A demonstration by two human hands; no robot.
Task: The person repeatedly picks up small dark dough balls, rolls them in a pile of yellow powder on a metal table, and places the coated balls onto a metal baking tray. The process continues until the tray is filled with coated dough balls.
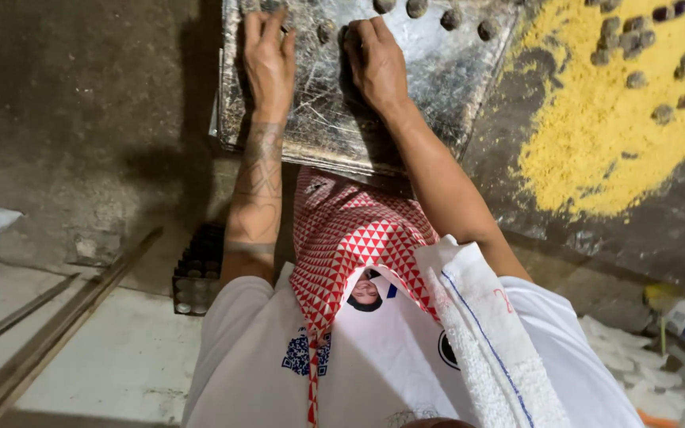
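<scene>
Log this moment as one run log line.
left hand: flat on metal tray | right hand: flat on tray | dark balls: along far edge

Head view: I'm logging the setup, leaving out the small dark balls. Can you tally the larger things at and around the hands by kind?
Hands: 2, left hand and right hand, both resting on the tray
Metal tray: 1
Yellow powder patch: 1
Cloths: 2, red patterned scarf and white towel
Total: 6
</scene>
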